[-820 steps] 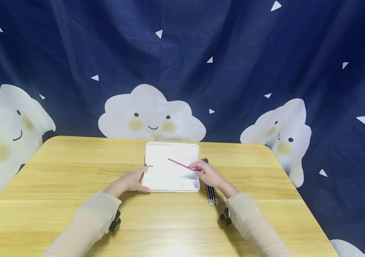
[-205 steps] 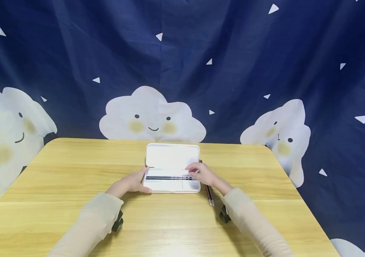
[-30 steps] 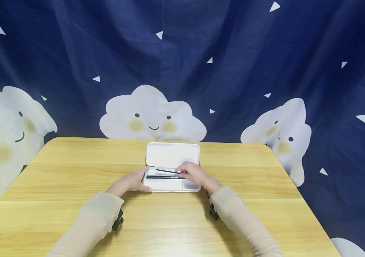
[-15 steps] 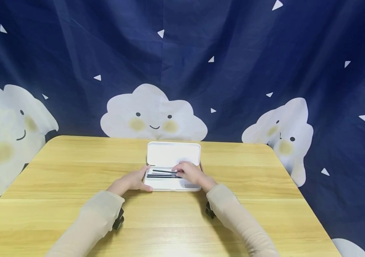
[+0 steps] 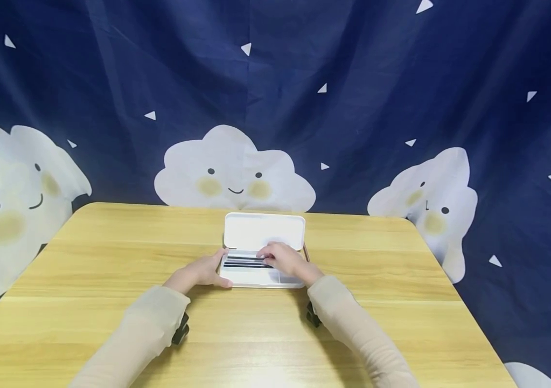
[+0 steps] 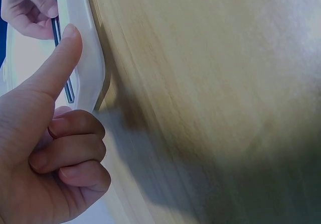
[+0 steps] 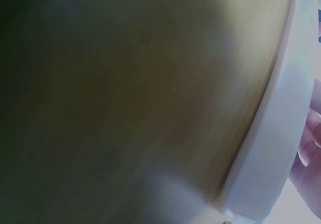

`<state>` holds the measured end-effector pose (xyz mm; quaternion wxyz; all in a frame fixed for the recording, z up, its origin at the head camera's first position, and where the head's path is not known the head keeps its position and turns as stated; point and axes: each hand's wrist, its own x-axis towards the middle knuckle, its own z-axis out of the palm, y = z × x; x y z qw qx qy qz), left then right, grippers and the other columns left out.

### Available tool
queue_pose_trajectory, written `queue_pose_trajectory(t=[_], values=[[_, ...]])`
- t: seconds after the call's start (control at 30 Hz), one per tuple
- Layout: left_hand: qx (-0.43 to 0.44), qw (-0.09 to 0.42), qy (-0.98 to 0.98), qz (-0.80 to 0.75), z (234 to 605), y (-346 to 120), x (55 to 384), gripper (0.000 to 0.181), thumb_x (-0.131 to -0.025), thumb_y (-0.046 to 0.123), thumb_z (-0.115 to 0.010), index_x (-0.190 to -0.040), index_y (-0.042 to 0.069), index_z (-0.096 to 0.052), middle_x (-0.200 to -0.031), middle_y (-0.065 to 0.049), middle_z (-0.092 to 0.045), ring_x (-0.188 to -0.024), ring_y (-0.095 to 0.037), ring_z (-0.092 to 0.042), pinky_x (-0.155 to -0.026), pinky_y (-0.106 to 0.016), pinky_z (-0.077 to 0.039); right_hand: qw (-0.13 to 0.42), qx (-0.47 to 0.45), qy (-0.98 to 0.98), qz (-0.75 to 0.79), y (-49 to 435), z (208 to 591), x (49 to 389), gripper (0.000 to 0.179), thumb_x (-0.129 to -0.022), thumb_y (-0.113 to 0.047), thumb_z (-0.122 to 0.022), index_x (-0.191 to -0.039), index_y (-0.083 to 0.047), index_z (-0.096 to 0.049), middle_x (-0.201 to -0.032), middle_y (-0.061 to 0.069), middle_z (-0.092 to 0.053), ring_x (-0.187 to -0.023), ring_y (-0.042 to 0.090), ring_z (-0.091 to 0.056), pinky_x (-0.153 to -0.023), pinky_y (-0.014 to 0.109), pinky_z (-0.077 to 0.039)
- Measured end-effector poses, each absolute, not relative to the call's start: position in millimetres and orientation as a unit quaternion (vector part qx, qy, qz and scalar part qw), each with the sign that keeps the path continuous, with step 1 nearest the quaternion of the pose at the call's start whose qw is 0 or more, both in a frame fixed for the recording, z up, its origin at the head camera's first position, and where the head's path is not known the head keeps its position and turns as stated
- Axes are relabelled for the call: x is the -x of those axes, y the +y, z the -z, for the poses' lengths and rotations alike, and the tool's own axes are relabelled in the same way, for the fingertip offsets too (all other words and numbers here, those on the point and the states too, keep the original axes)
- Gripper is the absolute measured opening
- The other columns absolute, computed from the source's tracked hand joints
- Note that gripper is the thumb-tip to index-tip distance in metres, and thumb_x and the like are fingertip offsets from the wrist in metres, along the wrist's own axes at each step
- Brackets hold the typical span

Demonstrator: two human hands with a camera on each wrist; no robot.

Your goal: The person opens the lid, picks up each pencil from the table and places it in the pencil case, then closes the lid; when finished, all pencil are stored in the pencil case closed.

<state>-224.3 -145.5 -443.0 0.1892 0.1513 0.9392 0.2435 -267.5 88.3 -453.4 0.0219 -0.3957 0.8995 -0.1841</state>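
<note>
An open white pencil case (image 5: 251, 278) lies on the table, its lid (image 5: 264, 229) tipped back. My left hand (image 5: 201, 271) holds the case's left end, thumb at the front corner and index finger near the hinge. In the left wrist view that thumb (image 6: 60, 58) is straight and the other fingers are curled. Inside the tray my right hand (image 5: 285, 259) pinches a dark pencil (image 5: 242, 258), level and behind two dark pencils (image 5: 243, 265) lying lengthwise. Right-hand fingers (image 7: 312, 138) show at the edge of the right wrist view, beyond the case wall (image 7: 271, 148).
A reddish pencil (image 5: 306, 251) shows partly at the case's right side; the right forearm hides what lies nearer. Small compartments (image 5: 290, 278) divide the front of the tray. A dark blue curtain (image 5: 275, 64) with clouds hangs behind the wooden table (image 5: 251, 334).
Earlier, several pencils lay to the right of the case; later two dark ones were inside it. Over the last second my right hand moved slightly left, laying the pinched pencil more level. My left hand stayed.
</note>
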Motion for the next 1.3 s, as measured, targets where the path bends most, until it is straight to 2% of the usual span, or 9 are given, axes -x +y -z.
queue_pose_trajectory(t=[0.63,1.07,1.3], values=[[-0.159,0.189,0.939,-0.240,441.9,-144.6,225.0,0.094,-0.072,0.036,-0.076,-0.140,-0.001,-0.023,-0.127,-0.034,-0.044,-0.116,-0.044,-0.044,-0.097,-0.051,-0.035,0.019,0.418,0.893,0.166,84.6,454.4,269.3,0.018,-0.084,-0.001,-0.061,-0.099,-0.007,-0.068,-0.089,0.004,-0.065,-0.083,0.016,-0.058,-0.078,0.027,-0.046],[-0.150,0.193,0.939,-0.242,438.0,-143.1,222.8,0.093,-0.072,0.035,-0.076,-0.140,0.000,-0.023,-0.126,-0.034,-0.044,-0.116,-0.044,-0.045,-0.096,-0.052,-0.036,0.051,0.393,0.900,0.179,84.9,452.5,267.7,0.020,-0.084,-0.004,-0.061,-0.104,-0.004,-0.067,-0.089,0.005,-0.063,-0.083,0.016,-0.058,-0.078,0.027,-0.046],[-0.149,0.193,0.940,-0.239,438.1,-143.3,222.3,0.093,-0.072,0.036,-0.076,-0.140,0.000,-0.023,-0.126,-0.034,-0.044,-0.116,-0.044,-0.045,-0.096,-0.052,-0.036,0.067,0.384,0.897,0.206,88.3,451.8,267.3,0.022,-0.085,-0.002,-0.060,-0.106,0.000,-0.065,-0.096,0.009,-0.067,-0.090,0.017,-0.062,-0.084,0.028,-0.047]])
